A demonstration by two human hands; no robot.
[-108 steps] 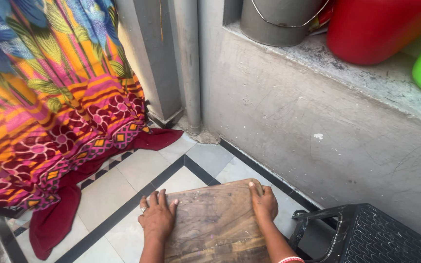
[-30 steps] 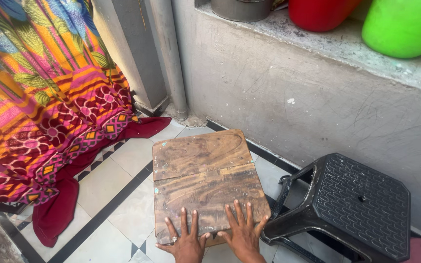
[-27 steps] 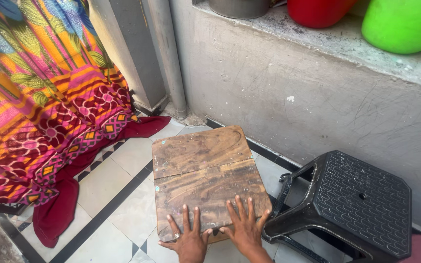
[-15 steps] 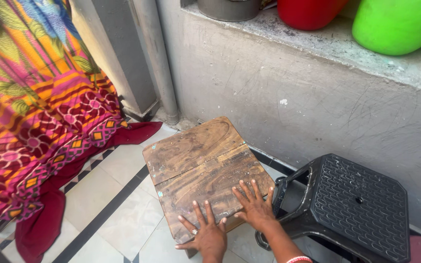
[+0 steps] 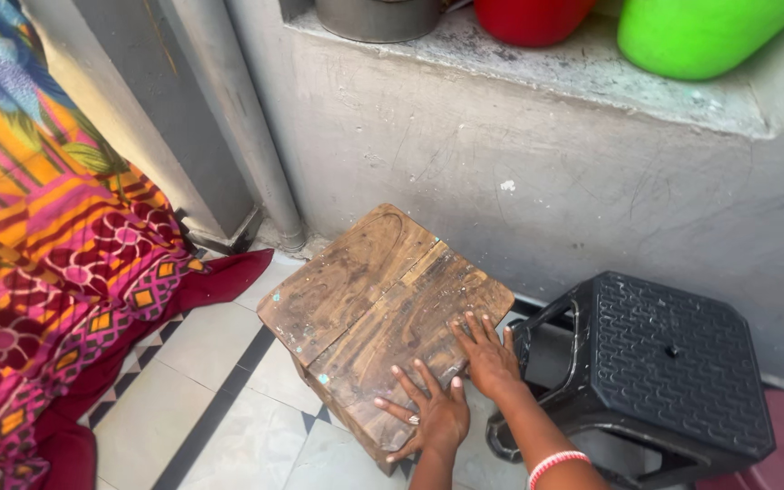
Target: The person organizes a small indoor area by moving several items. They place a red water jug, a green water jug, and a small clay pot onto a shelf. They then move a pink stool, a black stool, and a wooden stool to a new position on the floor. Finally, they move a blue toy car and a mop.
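A low wooden stool (image 5: 369,290) with a worn, cracked brown top stands on the tiled floor close to the grey wall. My left hand (image 5: 430,417) lies flat on its near edge, fingers spread, a ring on one finger. My right hand (image 5: 488,357) presses flat on the top near its right corner, next to the black plastic stool (image 5: 673,363). A red and white bangle is on my right wrist. Neither hand grips anything.
A bright patterned cloth (image 5: 38,272) hangs and pools at the left. A grey pipe (image 5: 238,127) runs down the wall corner. A concrete ledge (image 5: 610,77) above carries a metal pot (image 5: 376,16), a red container (image 5: 528,14) and a green container (image 5: 696,32).
The wooden stool has been pushed away from me and turned, so it now sits at an angle near the wall. Both hands stayed flat on its top. The view shifted right.
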